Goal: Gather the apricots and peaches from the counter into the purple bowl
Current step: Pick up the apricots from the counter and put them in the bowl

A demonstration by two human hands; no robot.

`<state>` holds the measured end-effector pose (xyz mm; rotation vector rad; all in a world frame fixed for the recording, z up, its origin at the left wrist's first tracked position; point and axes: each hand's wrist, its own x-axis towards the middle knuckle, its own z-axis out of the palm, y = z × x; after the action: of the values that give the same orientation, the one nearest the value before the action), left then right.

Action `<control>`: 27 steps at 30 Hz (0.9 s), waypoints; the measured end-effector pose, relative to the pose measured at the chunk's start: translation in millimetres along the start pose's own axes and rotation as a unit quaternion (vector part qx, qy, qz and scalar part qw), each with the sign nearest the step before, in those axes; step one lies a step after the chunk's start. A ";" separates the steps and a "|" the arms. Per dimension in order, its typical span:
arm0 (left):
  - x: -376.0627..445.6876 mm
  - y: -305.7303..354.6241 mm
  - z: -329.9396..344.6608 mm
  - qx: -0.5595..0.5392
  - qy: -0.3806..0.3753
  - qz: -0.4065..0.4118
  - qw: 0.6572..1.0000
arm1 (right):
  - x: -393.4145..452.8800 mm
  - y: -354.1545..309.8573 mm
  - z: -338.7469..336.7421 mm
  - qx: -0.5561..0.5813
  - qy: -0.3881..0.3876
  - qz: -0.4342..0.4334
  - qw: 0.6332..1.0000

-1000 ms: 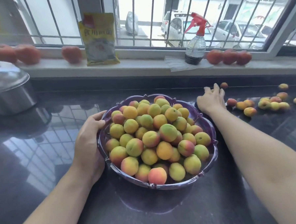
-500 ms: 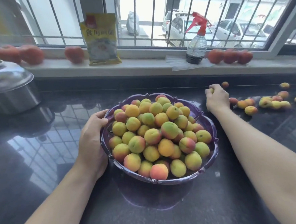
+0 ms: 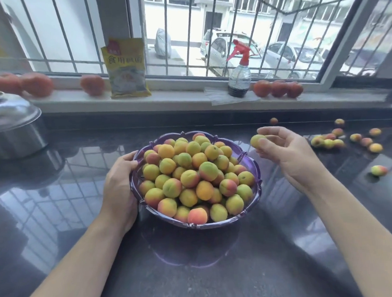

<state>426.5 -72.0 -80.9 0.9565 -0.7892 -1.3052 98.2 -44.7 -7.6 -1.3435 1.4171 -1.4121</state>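
Observation:
The purple bowl (image 3: 252, 204) stands in the middle of the dark counter, heaped with several yellow, green and red apricots and peaches (image 3: 192, 175). My left hand (image 3: 121, 186) grips the bowl's left rim. My right hand (image 3: 286, 152) is raised to the right of the bowl and pinches a yellow-green apricot (image 3: 257, 141) in its fingertips, just beyond the bowl's right rim. Several loose fruits (image 3: 326, 142) lie on the counter at the right. A single one (image 3: 379, 170) sits nearer, and a small red one (image 3: 273, 121) lies by the back wall.
A steel pot with a lid (image 3: 10, 126) stands at the left. On the window sill are a yellow packet (image 3: 126, 68), a red-topped spray bottle (image 3: 240, 74) and several tomatoes (image 3: 278, 89). Barred window behind.
My right hand closed on an apricot at the back of the counter, lifted it and brought it toward the bowl. My left hand stayed on the rim.

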 end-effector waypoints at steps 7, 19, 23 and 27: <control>3.1 -2.3 -2.0 -0.010 -0.015 -0.002 1.000 | -12.5 0.4 32.9 -0.238 0.005 -0.052 0.970; 9.9 -7.3 -3.3 -0.030 -0.012 -0.004 0.999 | -4.6 0.8 39.8 -0.323 0.001 -0.050 0.945; 11.6 -9.5 -4.2 -0.026 -0.014 0.000 1.000 | -1.6 5.9 33.9 -0.288 -0.026 -0.047 0.956; 14.5 -11.3 -7.4 -0.023 -0.017 0.000 1.000 | 11.6 26.7 9.1 -0.158 0.141 -0.049 0.976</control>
<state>430.1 -85.5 -95.0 0.9000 -0.7825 -1.3363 99.8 -61.8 -32.8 -1.4677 1.8456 -1.5364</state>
